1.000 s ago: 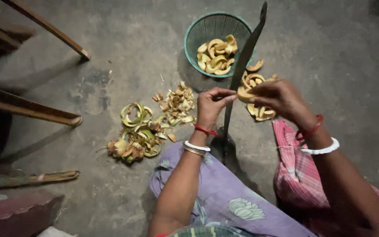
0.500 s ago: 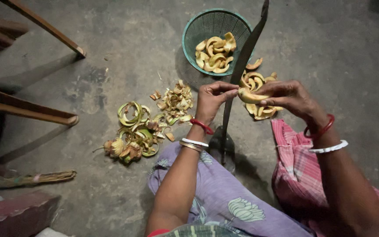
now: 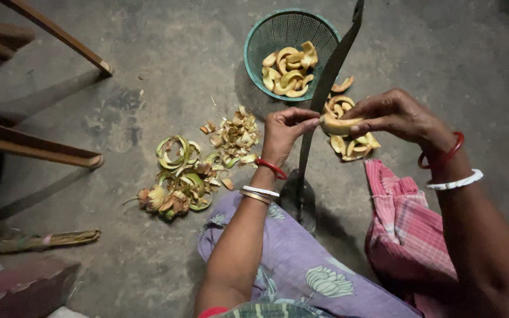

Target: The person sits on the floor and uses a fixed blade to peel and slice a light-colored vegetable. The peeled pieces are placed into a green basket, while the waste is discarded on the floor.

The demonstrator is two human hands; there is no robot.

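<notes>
My right fingers (image 3: 367, 122): pinched round the right end of a curved yellow slice (image 3: 338, 125), thumb under, the rest pressed together on top.
My left fingers (image 3: 301, 119): curled in and pressed at the slice's left end, tips touching the dark edge of the blade (image 3: 325, 97).
Slice: held in the air across the upright blade, above the loose heap of cut pieces (image 3: 353, 144) on the floor (image 3: 148, 76).
Blade: long, curved, standing up from a foot piece (image 3: 299, 197) held at my knee, its tip reaching past the green basket (image 3: 260, 50).
Basket: further off on the floor, with more yellow slices inside.
Peelings (image 3: 187, 176): green curls and brown scraps, left of my left wrist.
Wooden legs (image 3: 36, 147): toward the floor's left edge, well apart.
Risk: my left fingertips sat right at the cutting edge; I judged that a hard push or a slip of the slice could bring them onto it.
Second risk: a loose pinch could drop the slice among the heap.
</notes>
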